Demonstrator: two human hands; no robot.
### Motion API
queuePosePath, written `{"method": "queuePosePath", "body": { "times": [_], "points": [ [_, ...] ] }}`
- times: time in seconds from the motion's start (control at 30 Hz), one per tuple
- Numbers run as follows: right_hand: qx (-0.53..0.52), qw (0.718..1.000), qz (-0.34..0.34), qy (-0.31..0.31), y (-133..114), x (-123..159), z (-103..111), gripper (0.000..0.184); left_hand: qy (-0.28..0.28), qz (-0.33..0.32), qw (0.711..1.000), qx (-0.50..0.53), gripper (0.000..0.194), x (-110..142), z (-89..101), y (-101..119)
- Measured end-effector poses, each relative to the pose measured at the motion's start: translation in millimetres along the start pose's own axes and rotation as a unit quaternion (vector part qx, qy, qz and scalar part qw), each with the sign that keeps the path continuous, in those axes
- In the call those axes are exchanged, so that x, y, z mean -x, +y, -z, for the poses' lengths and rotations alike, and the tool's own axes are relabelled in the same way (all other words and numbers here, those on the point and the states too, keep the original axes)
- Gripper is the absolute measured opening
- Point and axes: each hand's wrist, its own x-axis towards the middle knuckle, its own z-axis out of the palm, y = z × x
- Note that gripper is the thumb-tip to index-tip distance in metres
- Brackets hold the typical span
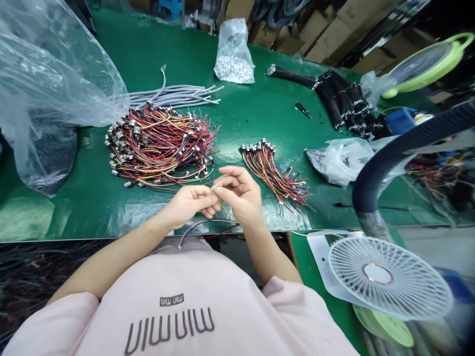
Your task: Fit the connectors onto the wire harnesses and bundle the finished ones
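My left hand [193,201] and my right hand [241,195] meet near the table's front edge, fingertips pinched together on a thin yellow wire [221,205]. Below them, loose wires with a small white connector [180,246] curve over the edge; whether they belong to the same harness I cannot tell. Left of my hands lies a large heap of red, yellow and black wire harnesses [166,148] with round metal connectors. A smaller bundle of similar harnesses [272,173] lies just right of my right hand.
Grey cables [174,95] lie behind the heap. A bag of small white parts [234,54] stands at the back, black cables [334,96] at back right. A large plastic bag [48,74] covers the left. A white fan [389,277] and dark flexible hose [374,173] occupy the right.
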Motion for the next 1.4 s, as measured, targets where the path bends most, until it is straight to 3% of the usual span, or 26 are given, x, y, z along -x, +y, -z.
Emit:
{"method": "queuePosePath", "body": {
  "times": [0.2,0.3,0.37,0.5,0.6,0.7,0.77,0.93,1.07,1.17,1.23,1.4],
  "points": [
    [0.085,0.996,-0.003,-0.021,-0.1,-1.0,5.9,0.034,0.062,0.007,0.998,0.012,0.031,-1.2,0.8,5.1],
    [0.158,0.987,0.013,-0.027,1.1,-1.5,7.4,0.038,0.111,-0.081,0.986,-0.097,0.030,-3.6,3.3,9.7],
    [0.172,0.984,0.015,-0.051,2.8,-2.3,6.7,0.043,0.110,-0.140,0.967,-0.181,0.024,-5.7,3.5,12.5],
    [0.121,0.989,-0.011,-0.087,6.1,-4.7,4.9,0.048,0.081,-0.185,0.944,-0.259,0.017,-9.6,2.9,17.0],
    [0.060,0.988,-0.080,-0.122,6.1,-7.3,8.1,0.045,0.131,-0.232,0.941,-0.207,0.021,-12.2,6.4,19.4],
    [0.030,0.977,-0.139,-0.160,3.7,-11.3,13.4,0.028,0.196,-0.289,0.922,-0.165,0.024,-14.5,11.4,21.5],
    [0.029,0.975,-0.145,-0.167,1.7,-15.5,15.3,0.022,0.195,-0.301,0.917,-0.176,0.025,-15.0,12.4,22.2],
    [0.065,0.986,-0.084,-0.124,1.3,-27.8,15.7,0.026,0.174,-0.275,0.919,-0.225,0.026,-6.0,12.6,17.5],
    [0.092,0.989,-0.063,-0.097,6.7,-34.4,23.2,0.027,0.156,-0.216,0.880,-0.394,0.021,21.6,26.1,6.3],
    [0.107,0.990,-0.054,-0.073,11.0,-38.1,32.1,0.025,0.084,-0.171,0.824,-0.533,0.016,51.0,41.6,-2.2],
    [0.108,0.991,-0.048,-0.062,12.9,-40.4,36.4,0.024,0.018,-0.133,0.805,-0.578,0.015,69.9,51.2,-6.2],
    [0.087,0.993,-0.051,-0.068,16.5,-45.3,36.8,0.024,-0.095,-0.006,0.814,-0.573,0.030,99.8,67.3,-16.3]
  ]
}}
